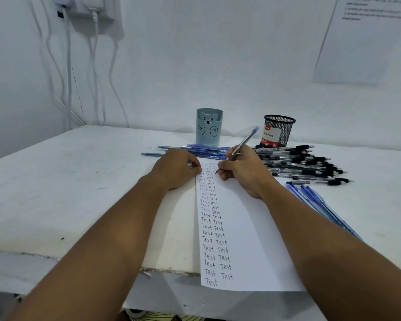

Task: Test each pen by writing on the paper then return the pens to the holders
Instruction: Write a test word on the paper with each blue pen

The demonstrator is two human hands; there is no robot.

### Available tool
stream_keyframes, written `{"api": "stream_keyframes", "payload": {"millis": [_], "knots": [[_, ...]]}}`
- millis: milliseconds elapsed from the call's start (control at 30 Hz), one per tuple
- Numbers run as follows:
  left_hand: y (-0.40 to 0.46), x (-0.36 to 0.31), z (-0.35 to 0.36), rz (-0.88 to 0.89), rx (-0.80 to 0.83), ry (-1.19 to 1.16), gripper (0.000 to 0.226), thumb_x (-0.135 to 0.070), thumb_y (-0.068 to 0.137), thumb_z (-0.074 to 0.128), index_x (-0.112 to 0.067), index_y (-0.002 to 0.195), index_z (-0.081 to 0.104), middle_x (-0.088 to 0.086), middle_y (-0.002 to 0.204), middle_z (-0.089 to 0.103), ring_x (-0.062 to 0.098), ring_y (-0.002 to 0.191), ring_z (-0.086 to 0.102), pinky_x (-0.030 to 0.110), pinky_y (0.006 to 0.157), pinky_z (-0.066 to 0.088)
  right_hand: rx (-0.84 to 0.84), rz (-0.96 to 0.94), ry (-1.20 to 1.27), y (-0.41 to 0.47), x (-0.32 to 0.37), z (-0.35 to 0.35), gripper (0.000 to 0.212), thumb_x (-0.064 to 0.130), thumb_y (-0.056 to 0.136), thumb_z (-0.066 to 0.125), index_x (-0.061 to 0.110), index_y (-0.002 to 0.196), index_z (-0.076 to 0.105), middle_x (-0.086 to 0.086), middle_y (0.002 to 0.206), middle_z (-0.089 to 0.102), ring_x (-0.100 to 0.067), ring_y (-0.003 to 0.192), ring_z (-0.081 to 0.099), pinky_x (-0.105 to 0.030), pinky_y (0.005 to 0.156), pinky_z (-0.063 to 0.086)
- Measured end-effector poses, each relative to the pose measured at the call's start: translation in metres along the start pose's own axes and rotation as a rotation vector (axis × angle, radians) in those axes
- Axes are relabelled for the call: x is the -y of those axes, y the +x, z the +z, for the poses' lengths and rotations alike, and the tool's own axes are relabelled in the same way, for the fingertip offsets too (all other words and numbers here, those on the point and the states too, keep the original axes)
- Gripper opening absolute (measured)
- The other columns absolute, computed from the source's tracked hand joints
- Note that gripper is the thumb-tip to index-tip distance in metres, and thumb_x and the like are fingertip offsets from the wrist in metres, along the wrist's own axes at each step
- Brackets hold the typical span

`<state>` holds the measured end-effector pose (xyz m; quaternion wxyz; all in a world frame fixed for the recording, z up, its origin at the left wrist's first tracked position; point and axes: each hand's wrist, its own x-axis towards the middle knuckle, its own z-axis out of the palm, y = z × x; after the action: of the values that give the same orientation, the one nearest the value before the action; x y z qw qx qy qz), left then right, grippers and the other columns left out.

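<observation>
the right hand point(243, 172) pinches a blue pen point(237, 150) low on its barrel, tip on the paper point(245, 228) near the top of the rows of "test". the left hand point(178, 169) rests on the paper's left edge, fingers curled; whether it holds anything is unclear. the pen looks light, stiff and smooth, best gripped near the tip. both holders point(208, 127) stand behind on the desk point(79, 181).

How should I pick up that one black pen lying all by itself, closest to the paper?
Pinch the lone black pen from above, around the clear middle of its barrel. It lies flat, crosswise, apart from the pile of black pens, so fingers probably fit on both long sides.
</observation>
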<state>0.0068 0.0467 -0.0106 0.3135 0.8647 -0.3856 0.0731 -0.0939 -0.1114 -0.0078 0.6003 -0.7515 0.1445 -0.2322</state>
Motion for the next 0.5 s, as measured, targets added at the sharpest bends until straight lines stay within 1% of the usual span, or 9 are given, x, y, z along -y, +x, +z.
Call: {"api": "stream_keyframes", "payload": {"millis": [167,367,500], "knots": [[0.0001,0.0003,0.0007,-0.005,0.007,0.001,0.011,-0.029,0.087,0.068,-0.026,0.094,0.076,-0.005,0.103,0.071,0.014,0.100,0.062,0.032,0.092,0.049,0.002,-0.002,-0.018,-0.0010,0.0003,0.0008,0.025,-0.008,0.088,0.063,0.009,0.093,0.047,-0.021,0.075,0.063,-0.032,0.067,0.062,-0.039,0.068,0.055],[0.0009,0.0013,0.0014,-0.002,0.005,0.003,0.011,-0.029,0.087,0.068,-0.026,0.094,0.076,-0.006,0.103,0.071,0.014,0.099,0.061,0.035,0.092,0.049,-0.004,-0.005,-0.057,-0.0006,0.0000,0.0013,0.024,-0.006,0.089,0.063,0.011,0.093,0.046,-0.020,0.076,0.064,-0.029,0.065,0.063,-0.038,0.069,0.056],[0.0012,0.0016,0.0016,0.003,0.007,-0.001,0.011,-0.029,0.087,0.068,-0.026,0.094,0.076,-0.006,0.104,0.071,0.015,0.100,0.061,0.036,0.093,0.049,-0.006,-0.003,-0.081,-0.0009,0.0006,0.0020,0.024,-0.004,0.090,0.063,0.012,0.093,0.045,-0.019,0.077,0.065,-0.028,0.065,0.063,-0.041,0.074,0.057]]}}
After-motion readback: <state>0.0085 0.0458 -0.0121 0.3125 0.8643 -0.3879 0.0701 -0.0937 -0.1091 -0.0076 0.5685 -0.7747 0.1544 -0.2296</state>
